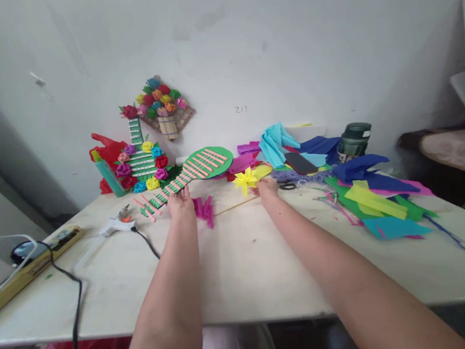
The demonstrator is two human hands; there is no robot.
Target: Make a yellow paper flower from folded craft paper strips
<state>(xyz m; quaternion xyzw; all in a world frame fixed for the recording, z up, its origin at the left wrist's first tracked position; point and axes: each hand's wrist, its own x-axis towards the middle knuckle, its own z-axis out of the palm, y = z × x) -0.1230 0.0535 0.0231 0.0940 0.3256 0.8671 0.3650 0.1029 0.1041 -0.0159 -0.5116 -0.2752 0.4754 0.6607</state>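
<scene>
My left hand [180,199] is closed on the narrow part of a green cardboard cutout [208,163], round at one end, with pink strips laid crosswise on it. The cutout is tilted up off the table, its round end to the right. My right hand [266,187] is closed at the right side of a yellow paper flower [246,180] with pointed petals; its fingertips are partly hidden. Between my hands lie crumpled magenta paper [207,212] and a thin wooden stick [236,205].
A hot glue gun [116,226] and a power strip [61,239] with cables lie left. A flower-trimmed green piece [142,165] and a glue bottle [109,176] stand behind. Coloured paper [376,200], scissors [287,185], a phone [300,163] and a dark green bottle [353,141] are right.
</scene>
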